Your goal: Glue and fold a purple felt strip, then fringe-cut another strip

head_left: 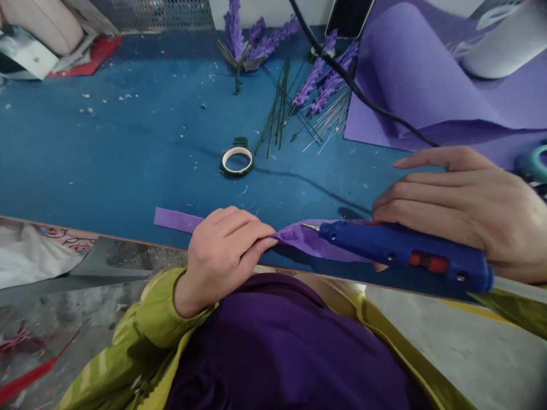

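Note:
My left hand (228, 250) pinches a purple strip (177, 220), perhaps paper or felt, between thumb and fingertips at the table's front edge. On the left the strip lies flat; right of the pinch it looks folded or twisted, then widens. My right hand (465, 205) holds a blue glue gun (367, 240) lying nearly level, its metal nozzle pointing left over the strip, close to my left fingertips. Whether the nozzle touches the strip I cannot tell. A pale glue stick (523, 289) juts from the gun's rear. Part of the strip is hidden behind the gun.
A roll of dark green tape (237, 162) lies mid-table. Beyond are purple lavender-like flowers (234, 34), green stems (280, 105), thin wires (333, 122) and a phone (348, 17). A black cable (363, 97) crosses large purple sheets (427, 80). Another person's arm (51, 23) rests at upper left.

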`<state>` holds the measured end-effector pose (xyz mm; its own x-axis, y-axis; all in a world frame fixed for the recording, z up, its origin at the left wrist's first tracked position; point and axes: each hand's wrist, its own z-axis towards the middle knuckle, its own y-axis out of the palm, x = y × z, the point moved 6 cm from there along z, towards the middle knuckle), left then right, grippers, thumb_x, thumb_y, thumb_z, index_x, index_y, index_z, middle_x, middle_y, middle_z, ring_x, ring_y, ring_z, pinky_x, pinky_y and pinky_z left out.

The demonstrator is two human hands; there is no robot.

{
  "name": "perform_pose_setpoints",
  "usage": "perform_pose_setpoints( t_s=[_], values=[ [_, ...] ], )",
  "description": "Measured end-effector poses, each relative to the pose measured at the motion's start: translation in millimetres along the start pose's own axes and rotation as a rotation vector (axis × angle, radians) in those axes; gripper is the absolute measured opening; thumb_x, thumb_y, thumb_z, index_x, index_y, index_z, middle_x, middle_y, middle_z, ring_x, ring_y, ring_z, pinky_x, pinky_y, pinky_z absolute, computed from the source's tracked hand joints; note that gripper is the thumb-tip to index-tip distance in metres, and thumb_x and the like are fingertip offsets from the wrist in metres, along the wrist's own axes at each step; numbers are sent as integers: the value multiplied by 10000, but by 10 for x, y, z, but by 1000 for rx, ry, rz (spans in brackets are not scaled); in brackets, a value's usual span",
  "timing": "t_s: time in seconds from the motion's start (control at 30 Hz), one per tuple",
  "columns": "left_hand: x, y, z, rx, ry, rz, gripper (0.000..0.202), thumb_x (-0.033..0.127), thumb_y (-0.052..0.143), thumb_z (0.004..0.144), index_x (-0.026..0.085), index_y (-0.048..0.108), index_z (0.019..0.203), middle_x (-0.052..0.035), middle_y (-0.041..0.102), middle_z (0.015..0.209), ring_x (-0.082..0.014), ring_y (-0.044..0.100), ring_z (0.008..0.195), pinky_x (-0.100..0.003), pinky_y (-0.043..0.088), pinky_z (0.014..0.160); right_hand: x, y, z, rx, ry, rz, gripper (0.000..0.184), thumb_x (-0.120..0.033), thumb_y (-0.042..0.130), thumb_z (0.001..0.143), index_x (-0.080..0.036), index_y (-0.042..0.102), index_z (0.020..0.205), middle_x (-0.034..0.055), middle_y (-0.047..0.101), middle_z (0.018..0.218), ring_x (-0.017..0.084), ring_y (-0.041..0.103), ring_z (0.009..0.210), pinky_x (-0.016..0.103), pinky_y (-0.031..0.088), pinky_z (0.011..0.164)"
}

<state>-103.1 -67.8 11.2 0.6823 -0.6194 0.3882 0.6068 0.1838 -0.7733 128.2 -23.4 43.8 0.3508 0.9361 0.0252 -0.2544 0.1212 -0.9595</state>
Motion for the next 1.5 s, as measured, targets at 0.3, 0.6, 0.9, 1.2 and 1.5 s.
perform_pose_setpoints(
  t_s=[0.3, 0.6, 0.9, 1.2, 1.5],
  values=[
    [7, 0, 4, 13, 7, 4, 36, 191, 702, 889, 161, 722, 884, -24, 716, 827, -152, 611, 755, -313, 447, 708, 120, -36, -128, -84, 26, 26, 267, -316, 298, 1035, -291, 560, 986, -23, 665, 875, 141, 637, 786, 489, 409, 1069],
    [10, -2, 0, 15, 9, 7, 47, 200, 688, 901, 166, 719, 893, -20, 712, 827, -148, 604, 754, -309, 449, 706, 115, -58, -108, -75, 31, 32, 262, -313, 302, 1032, -290, 554, 964, -26, 648, 839, 139, 613, 757, 472, 393, 1081],
    [12, 0, 8, 6, 2, 11, 58, 208, 680, 910, 173, 723, 894, -20, 717, 826, -148, 601, 752, -313, 445, 704, -19, -20, 111, 26, 0, 23, 269, -252, 283, 1040, -271, 527, 930, -19, 622, 794, 151, 584, 712, 463, 428, 1036],
    [10, 0, 9, -1, 2, 14, 68, 216, 674, 917, 174, 723, 897, -20, 720, 828, -146, 604, 758, -312, 446, 710, -14, 30, 117, 10, -1, 49, 290, -264, 274, 1048, -270, 542, 938, -16, 643, 812, 146, 586, 730, 454, 432, 1031],
    [9, -2, 0, 1, 0, 16, 53, 215, 674, 916, 184, 716, 909, -16, 721, 838, -144, 609, 760, -313, 454, 710, 90, -52, -88, -54, 34, 22, 272, -306, 279, 1045, -292, 538, 962, -14, 666, 856, 154, 625, 765, 487, 408, 1059]
  ],
)
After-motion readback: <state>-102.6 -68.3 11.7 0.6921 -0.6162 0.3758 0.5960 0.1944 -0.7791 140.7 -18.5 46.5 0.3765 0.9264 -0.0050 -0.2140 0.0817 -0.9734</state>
